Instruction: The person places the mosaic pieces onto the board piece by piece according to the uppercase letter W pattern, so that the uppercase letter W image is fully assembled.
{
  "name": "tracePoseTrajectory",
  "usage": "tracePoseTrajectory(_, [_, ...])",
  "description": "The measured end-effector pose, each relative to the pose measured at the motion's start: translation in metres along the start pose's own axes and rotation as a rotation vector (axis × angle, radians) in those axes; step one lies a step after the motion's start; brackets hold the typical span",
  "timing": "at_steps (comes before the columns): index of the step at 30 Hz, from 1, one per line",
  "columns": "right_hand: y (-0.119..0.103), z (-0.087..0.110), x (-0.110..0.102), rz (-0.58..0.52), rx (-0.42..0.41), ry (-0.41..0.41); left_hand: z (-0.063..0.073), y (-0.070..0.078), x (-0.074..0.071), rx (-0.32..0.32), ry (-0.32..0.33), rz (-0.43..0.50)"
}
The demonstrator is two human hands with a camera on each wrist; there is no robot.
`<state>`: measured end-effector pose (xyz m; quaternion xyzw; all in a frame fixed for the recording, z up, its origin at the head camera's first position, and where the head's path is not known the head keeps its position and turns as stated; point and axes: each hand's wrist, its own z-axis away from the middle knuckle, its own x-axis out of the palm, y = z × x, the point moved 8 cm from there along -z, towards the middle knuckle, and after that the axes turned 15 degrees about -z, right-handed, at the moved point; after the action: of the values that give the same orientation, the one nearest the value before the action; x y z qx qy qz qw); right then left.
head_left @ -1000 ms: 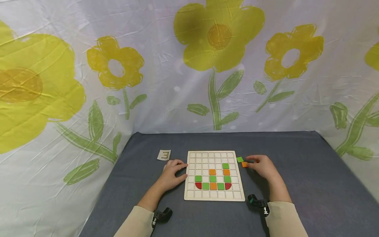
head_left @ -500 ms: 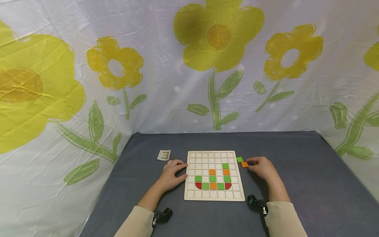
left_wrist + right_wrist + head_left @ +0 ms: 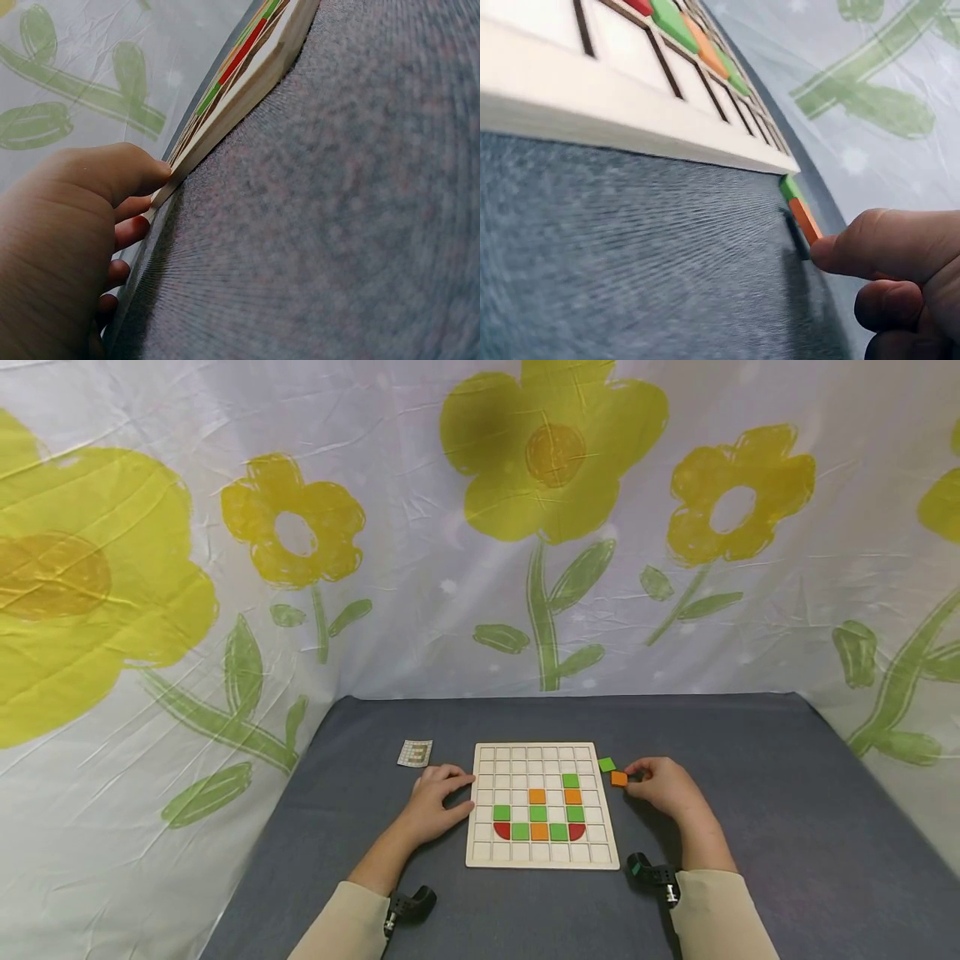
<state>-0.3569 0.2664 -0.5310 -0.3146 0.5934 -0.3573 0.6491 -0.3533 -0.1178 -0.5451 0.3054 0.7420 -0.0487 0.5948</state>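
Note:
A square wooden grid board (image 3: pixel 543 867) lies on the table, with green, orange and red tiles set in some of its cells. My left hand (image 3: pixel 437 802) rests at the board's left edge, and in the left wrist view its thumb (image 3: pixel 146 172) touches the pale rim. To the right of the board, my right hand (image 3: pixel 666 787) pinches an orange square tile (image 3: pixel 618 778) by its right side. The right wrist view shows that orange tile (image 3: pixel 805 220) tilted, with a dark shadow below it. Just behind it, a green square tile (image 3: pixel 607 765) lies by the board's right edge.
A small card (image 3: pixel 415 753) printed with a grid pattern lies behind the left hand. Dark grey cloth covers the table (image 3: pixel 810 827). A curtain (image 3: pixel 420 527) with yellow flowers hangs around its back and sides.
The orange tile has tipped up and shifted slightly toward me in my right hand's fingers. My left hand and the board stay where they were.

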Motion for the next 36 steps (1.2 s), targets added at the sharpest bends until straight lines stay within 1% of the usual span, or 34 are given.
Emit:
tracePoseTrajectory(5, [-0.008,0.001,-0.003,0.000,-0.015,0.005,0.000,0.000,0.001,0.005,0.011,-0.003])
tracePoseTrajectory(9, [-0.023,0.006,-0.004,0.022,-0.040,0.011,-0.001,-0.001,0.001,0.001,0.010,-0.011])
tracePoseTrajectory(13, [-0.041,0.011,0.001,0.044,-0.061,0.011,-0.001,-0.001,0.002,0.001,0.003,-0.014])
tracePoseTrajectory(18, [-0.065,0.016,0.018,0.053,-0.103,-0.015,0.000,-0.002,0.002,0.002,0.005,-0.012])
tracePoseTrajectory(25, [-0.095,0.023,0.051,0.094,-0.212,-0.066,-0.001,-0.002,0.000,0.005,0.003,-0.004])
tracePoseTrajectory(29, [-0.105,0.029,0.068,0.091,-0.241,-0.092,-0.001,-0.002,0.000,0.006,0.003,-0.008])
tracePoseTrajectory(36, [-0.114,0.032,0.091,0.080,-0.255,-0.123,0.001,-0.002,0.001,-0.002,0.002,0.005])
